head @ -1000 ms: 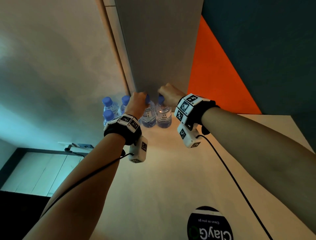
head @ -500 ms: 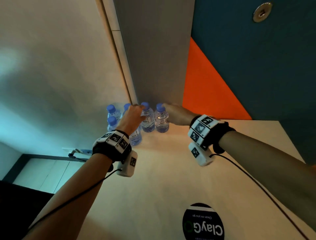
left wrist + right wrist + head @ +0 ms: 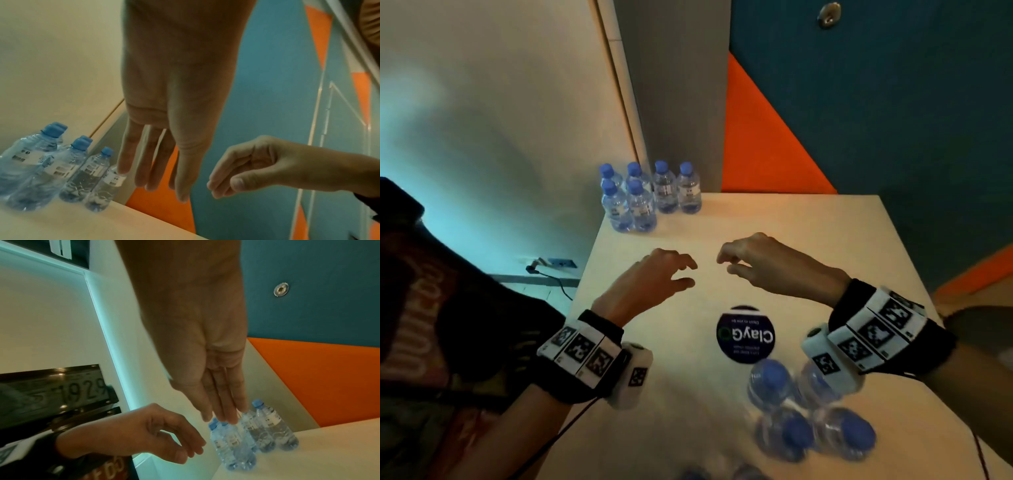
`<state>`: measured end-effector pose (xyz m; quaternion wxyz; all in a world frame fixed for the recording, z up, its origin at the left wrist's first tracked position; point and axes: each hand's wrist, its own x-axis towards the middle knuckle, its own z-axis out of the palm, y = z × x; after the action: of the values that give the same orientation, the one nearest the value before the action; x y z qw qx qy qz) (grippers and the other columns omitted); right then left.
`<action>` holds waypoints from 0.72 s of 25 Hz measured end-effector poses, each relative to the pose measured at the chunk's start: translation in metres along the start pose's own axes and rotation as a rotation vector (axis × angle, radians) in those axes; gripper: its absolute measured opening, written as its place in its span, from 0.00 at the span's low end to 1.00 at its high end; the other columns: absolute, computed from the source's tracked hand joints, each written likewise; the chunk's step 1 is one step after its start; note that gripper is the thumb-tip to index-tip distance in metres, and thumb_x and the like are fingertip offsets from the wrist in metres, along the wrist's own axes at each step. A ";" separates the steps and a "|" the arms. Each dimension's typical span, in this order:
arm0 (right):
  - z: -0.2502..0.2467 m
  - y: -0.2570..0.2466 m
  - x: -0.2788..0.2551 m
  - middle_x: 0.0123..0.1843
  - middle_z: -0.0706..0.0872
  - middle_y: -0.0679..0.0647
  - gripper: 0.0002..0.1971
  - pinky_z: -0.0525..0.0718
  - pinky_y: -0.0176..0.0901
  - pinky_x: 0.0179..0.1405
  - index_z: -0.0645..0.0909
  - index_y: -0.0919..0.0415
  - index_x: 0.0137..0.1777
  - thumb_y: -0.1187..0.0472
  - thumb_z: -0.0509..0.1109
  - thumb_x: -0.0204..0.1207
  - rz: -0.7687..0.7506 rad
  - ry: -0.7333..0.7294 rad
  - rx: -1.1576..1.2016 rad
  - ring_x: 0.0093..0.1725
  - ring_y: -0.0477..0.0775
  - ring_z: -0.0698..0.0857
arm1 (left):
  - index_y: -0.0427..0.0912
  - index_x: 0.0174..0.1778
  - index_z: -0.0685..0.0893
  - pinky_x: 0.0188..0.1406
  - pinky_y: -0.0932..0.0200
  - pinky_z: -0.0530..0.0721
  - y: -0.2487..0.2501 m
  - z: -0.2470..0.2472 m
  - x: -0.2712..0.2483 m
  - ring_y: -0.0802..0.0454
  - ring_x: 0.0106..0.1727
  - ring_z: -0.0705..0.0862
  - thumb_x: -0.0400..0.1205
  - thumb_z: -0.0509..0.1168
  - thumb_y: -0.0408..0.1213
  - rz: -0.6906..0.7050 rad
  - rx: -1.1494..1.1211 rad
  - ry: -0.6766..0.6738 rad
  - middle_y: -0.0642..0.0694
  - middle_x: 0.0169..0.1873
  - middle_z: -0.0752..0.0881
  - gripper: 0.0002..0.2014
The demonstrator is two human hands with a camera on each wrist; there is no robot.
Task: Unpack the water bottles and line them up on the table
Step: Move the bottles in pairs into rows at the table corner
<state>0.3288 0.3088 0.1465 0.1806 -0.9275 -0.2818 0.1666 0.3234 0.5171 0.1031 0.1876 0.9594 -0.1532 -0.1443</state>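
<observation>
Several clear water bottles with blue caps [image 3: 650, 195] stand in a tight cluster at the far left corner of the pale table [image 3: 825, 233]. They also show in the left wrist view [image 3: 61, 170] and the right wrist view [image 3: 257, 434]. More bottles [image 3: 808, 421] stand bunched and blurred at the near right, partly under my right wrist. My left hand [image 3: 685, 274] and right hand [image 3: 729, 263] hover side by side over the table's middle, well short of the far cluster. Both hold nothing, fingers relaxed. Each wrist view shows its own hand [image 3: 156, 170] [image 3: 222, 402] with straight fingers.
A round dark ClayGo sticker [image 3: 744, 334] lies on the table between my wrists. A grey pillar [image 3: 674, 85] and an orange and teal wall close off the far side. Left of the table's edge are the floor, a wall socket with cable [image 3: 551, 265] and dark clothing [image 3: 431, 291].
Both hands have let go of the two bottles at the far corner and drawn back to the table's middle. The view has tipped down, bringing the near bottles into sight.
</observation>
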 end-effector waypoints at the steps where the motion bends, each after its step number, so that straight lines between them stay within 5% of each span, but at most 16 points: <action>1: 0.009 -0.007 -0.021 0.63 0.86 0.59 0.13 0.84 0.53 0.58 0.79 0.61 0.64 0.63 0.64 0.81 -0.007 -0.028 0.003 0.60 0.58 0.85 | 0.52 0.63 0.80 0.61 0.46 0.83 0.010 0.007 -0.018 0.49 0.59 0.83 0.78 0.68 0.47 0.022 0.004 -0.036 0.47 0.58 0.87 0.16; 5: 0.051 -0.027 -0.094 0.57 0.88 0.58 0.12 0.80 0.47 0.50 0.79 0.61 0.62 0.62 0.65 0.81 -0.075 -0.124 -0.003 0.56 0.59 0.85 | 0.53 0.64 0.79 0.62 0.55 0.78 0.046 0.037 -0.087 0.50 0.61 0.79 0.75 0.69 0.53 0.062 -0.019 -0.219 0.48 0.59 0.85 0.21; 10: 0.112 -0.042 -0.170 0.65 0.83 0.56 0.21 0.73 0.37 0.55 0.74 0.58 0.69 0.52 0.68 0.79 -0.107 -0.296 0.061 0.63 0.55 0.81 | 0.56 0.67 0.76 0.67 0.57 0.72 0.070 0.080 -0.158 0.50 0.67 0.74 0.74 0.71 0.53 0.125 0.050 -0.466 0.49 0.65 0.80 0.25; 14: 0.149 -0.042 -0.193 0.66 0.81 0.59 0.28 0.79 0.55 0.61 0.71 0.59 0.70 0.54 0.75 0.72 -0.087 -0.362 0.060 0.64 0.59 0.80 | 0.51 0.69 0.76 0.68 0.54 0.73 0.065 0.103 -0.187 0.48 0.68 0.73 0.73 0.73 0.47 0.120 0.084 -0.573 0.47 0.67 0.77 0.28; 18: 0.165 -0.039 -0.191 0.50 0.86 0.63 0.12 0.81 0.58 0.47 0.76 0.66 0.57 0.65 0.68 0.75 -0.138 -0.219 -0.005 0.49 0.64 0.85 | 0.45 0.68 0.77 0.61 0.54 0.76 0.058 0.113 -0.191 0.44 0.64 0.78 0.77 0.70 0.37 0.107 0.129 -0.454 0.42 0.63 0.81 0.22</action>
<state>0.0925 0.2676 0.0583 0.1575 -0.8826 -0.3632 0.2535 0.0975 0.4964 0.0683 0.0939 0.9030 -0.2508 -0.3361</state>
